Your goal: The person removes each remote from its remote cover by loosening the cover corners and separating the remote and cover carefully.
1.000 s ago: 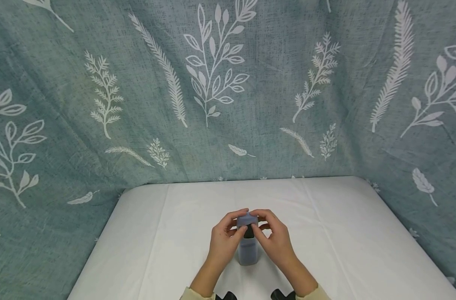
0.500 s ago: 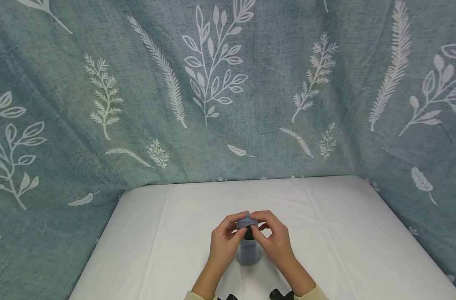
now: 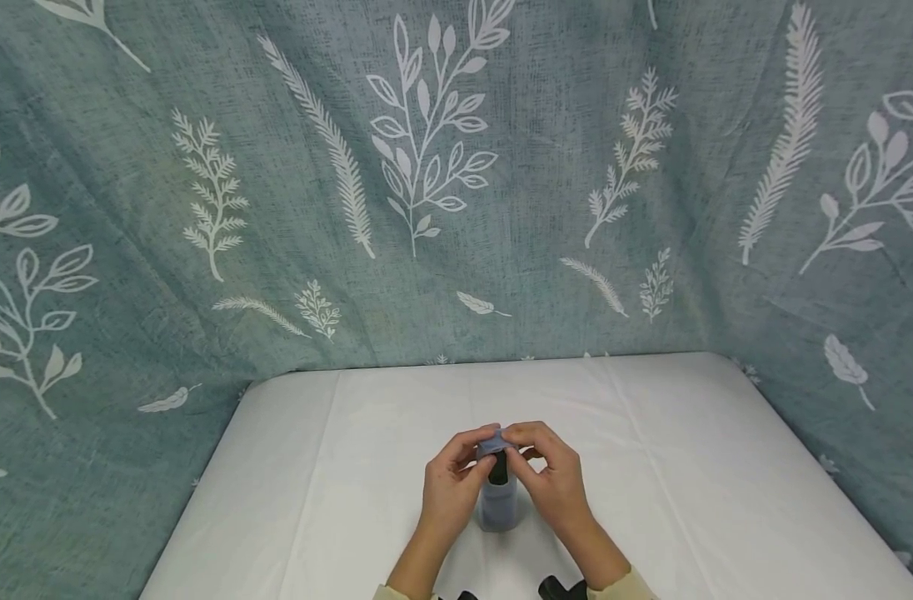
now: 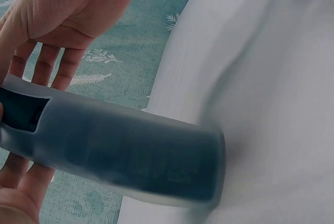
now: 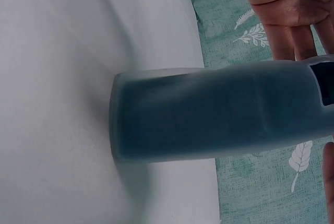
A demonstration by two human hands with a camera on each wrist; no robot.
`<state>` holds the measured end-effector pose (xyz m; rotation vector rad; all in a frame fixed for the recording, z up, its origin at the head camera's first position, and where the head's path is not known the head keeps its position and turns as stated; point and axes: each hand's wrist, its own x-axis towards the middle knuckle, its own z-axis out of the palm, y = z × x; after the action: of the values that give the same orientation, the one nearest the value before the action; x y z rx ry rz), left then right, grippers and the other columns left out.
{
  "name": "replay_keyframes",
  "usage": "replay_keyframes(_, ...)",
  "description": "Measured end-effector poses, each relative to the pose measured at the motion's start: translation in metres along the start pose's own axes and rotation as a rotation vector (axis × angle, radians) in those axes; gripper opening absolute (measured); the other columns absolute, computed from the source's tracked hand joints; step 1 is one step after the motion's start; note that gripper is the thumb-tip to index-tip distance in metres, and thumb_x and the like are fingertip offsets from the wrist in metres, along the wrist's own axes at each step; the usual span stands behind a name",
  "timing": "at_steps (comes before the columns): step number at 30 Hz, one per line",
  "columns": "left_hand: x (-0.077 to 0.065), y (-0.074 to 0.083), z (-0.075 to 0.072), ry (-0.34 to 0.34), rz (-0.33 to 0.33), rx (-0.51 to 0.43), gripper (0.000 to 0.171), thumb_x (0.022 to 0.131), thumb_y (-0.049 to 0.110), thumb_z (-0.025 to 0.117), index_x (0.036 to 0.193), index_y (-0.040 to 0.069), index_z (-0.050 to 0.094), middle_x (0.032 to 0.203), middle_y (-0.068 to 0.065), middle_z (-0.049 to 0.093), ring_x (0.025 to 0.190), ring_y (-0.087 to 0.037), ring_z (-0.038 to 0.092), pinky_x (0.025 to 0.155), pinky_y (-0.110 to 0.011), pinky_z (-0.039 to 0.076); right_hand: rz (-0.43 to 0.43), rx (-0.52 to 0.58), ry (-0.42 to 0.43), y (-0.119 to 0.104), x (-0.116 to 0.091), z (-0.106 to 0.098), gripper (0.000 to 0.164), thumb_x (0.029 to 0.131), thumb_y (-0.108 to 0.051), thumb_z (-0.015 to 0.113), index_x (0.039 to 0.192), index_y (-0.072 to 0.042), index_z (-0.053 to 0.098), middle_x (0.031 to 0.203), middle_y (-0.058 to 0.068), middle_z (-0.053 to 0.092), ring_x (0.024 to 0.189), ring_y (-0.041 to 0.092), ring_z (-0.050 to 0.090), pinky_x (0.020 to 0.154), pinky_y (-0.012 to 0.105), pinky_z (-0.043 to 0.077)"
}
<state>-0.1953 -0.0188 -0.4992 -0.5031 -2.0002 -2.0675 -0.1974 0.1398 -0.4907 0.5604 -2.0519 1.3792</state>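
A tall, frosted blue-grey container (image 3: 497, 508) stands upright near the front of the white table, a dark cut-out (image 3: 498, 470) below its top. Its top (image 3: 496, 443) is between my two hands. My left hand (image 3: 451, 483) pinches the left side of that top, thumb in front and index finger above. On the opposite side my right hand (image 3: 552, 479) pinches it likewise. The left wrist view shows the translucent body (image 4: 135, 145) with something dark inside and the edged cut-out (image 4: 23, 110). In the right wrist view the container (image 5: 219, 112) reaches toward the hand, whose fingertips are partly hidden.
White cloth covers the table (image 3: 366, 450). Behind it and at both sides hangs a green-blue curtain (image 3: 531, 208) with white leaf prints. Black wrist straps or mounts (image 3: 561, 588) show at the front edge below the sleeves.
The container's top has tipped and sunk slightly between the fingers, and more of the dark cut-out shows. Both hands keep their hold, shifting only a little; the base stays in place.
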Motion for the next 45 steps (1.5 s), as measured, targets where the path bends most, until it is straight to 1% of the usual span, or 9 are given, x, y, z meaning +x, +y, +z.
replay_keyframes(3, -0.001, -0.001, 0.001, 0.007, -0.006, 0.007, 0.030, 0.090, 0.008, 0.072, 0.119, 0.016, 0.069, 0.127, -0.005, 0.071, 0.107, -0.013, 0.071, 0.083, -0.023, 0.061, -0.045, 0.010, 0.019, 0.001, 0.000, 0.001, 0.022, 0.086, 0.002, 0.073, 0.102, -0.014, 0.074, 0.109, 0.007, 0.071, 0.092, 0.010, 0.069, 0.072, 0.015, 0.057)
replay_keyframes(7, -0.003, -0.001, 0.002, 0.019, -0.025, 0.009, 0.030, 0.090, 0.008, 0.072, 0.118, 0.018, 0.069, 0.127, -0.002, 0.071, 0.108, -0.014, 0.071, 0.083, -0.023, 0.060, -0.066, 0.025, 0.019, 0.000, 0.000, 0.000, 0.027, 0.085, 0.004, 0.074, 0.103, -0.016, 0.075, 0.113, 0.008, 0.071, 0.095, 0.004, 0.069, 0.076, 0.013, 0.057)
replay_keyframes(16, -0.006, 0.000, 0.001, 0.015, -0.018, 0.018, 0.030, 0.091, 0.006, 0.071, 0.118, 0.020, 0.069, 0.127, 0.000, 0.071, 0.109, -0.015, 0.071, 0.085, -0.024, 0.060, -0.034, 0.098, -0.011, 0.001, 0.004, -0.006, 0.027, 0.084, 0.005, 0.075, 0.104, -0.013, 0.076, 0.106, 0.011, 0.076, 0.098, 0.004, 0.071, 0.080, 0.016, 0.058)
replay_keyframes(22, -0.007, -0.003, 0.000, 0.000, -0.002, 0.008, 0.029, 0.091, 0.007, 0.070, 0.119, 0.017, 0.068, 0.128, -0.003, 0.071, 0.111, -0.015, 0.070, 0.088, -0.024, 0.059, 0.067, 0.069, -0.016, -0.006, 0.005, -0.008, 0.020, 0.085, 0.003, 0.074, 0.101, -0.009, 0.076, 0.102, 0.012, 0.077, 0.098, 0.002, 0.071, 0.076, 0.019, 0.059)
replay_keyframes(27, -0.007, -0.003, 0.000, -0.026, 0.023, 0.000, 0.028, 0.092, 0.012, 0.069, 0.120, 0.014, 0.066, 0.130, -0.005, 0.069, 0.115, -0.017, 0.069, 0.091, -0.025, 0.058, 0.192, 0.075, -0.019, -0.030, 0.012, -0.013, 0.010, 0.088, 0.000, 0.072, 0.096, -0.005, 0.076, 0.095, 0.012, 0.077, 0.089, 0.004, 0.071, 0.074, 0.021, 0.059)
replay_keyframes(30, -0.007, -0.002, -0.001, -0.040, 0.025, 0.017, 0.028, 0.093, 0.014, 0.068, 0.121, 0.016, 0.066, 0.132, -0.003, 0.068, 0.115, -0.017, 0.069, 0.091, -0.025, 0.059, 0.269, 0.111, -0.005, -0.037, 0.015, -0.014, 0.007, 0.088, 0.000, 0.072, 0.093, -0.004, 0.075, 0.090, 0.010, 0.077, 0.084, 0.001, 0.068, 0.071, 0.021, 0.058)
replay_keyframes(34, -0.006, -0.002, 0.000, -0.055, 0.024, 0.025, 0.028, 0.094, 0.016, 0.067, 0.122, 0.018, 0.065, 0.135, -0.001, 0.066, 0.118, -0.016, 0.067, 0.093, -0.025, 0.058, 0.357, 0.137, 0.020, -0.024, 0.013, -0.010, 0.007, 0.090, -0.002, 0.071, 0.092, -0.006, 0.076, 0.087, 0.003, 0.076, 0.080, -0.001, 0.066, 0.069, 0.021, 0.057)
replay_keyframes(38, -0.006, -0.002, 0.001, -0.050, 0.035, 0.028, 0.028, 0.095, 0.018, 0.066, 0.122, 0.017, 0.064, 0.136, -0.001, 0.066, 0.121, -0.015, 0.066, 0.095, -0.026, 0.057, 0.384, 0.145, 0.014, -0.008, 0.010, -0.008, 0.006, 0.091, -0.005, 0.070, 0.093, -0.005, 0.076, 0.090, 0.004, 0.077, 0.081, 0.001, 0.067, 0.071, 0.021, 0.059)
replay_keyframes(45, -0.008, -0.001, 0.002, -0.029, 0.066, 0.088, 0.027, 0.095, 0.021, 0.065, 0.122, 0.018, 0.064, 0.136, 0.001, 0.066, 0.118, -0.014, 0.067, 0.090, -0.029, 0.058, 0.454, 0.157, -0.017, -0.009, 0.015, -0.009, 0.011, 0.093, -0.016, 0.070, 0.092, -0.006, 0.076, 0.089, 0.007, 0.076, 0.077, 0.004, 0.068, 0.074, 0.022, 0.059)
